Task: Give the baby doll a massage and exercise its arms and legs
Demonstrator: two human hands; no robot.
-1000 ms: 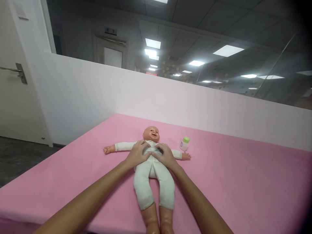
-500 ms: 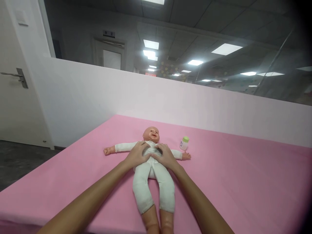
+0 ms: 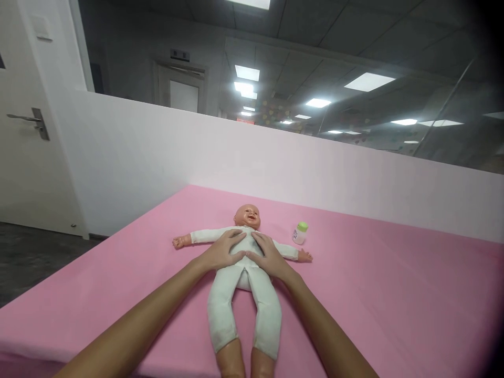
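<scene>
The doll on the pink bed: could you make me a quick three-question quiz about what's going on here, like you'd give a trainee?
1. True or false: the doll lies face up on the pink bed.
2. Where do the left hand and right hand rest? A) on the doll's feet B) on its belly and chest C) on the small bottle
3. Fill in: the small bottle has a ___ cap.

Key:
1. True; its arms are spread out.
2. B; both palms lie flat on the white suit.
3. Green; it stands upright beside the doll's hand, untouched.
</scene>
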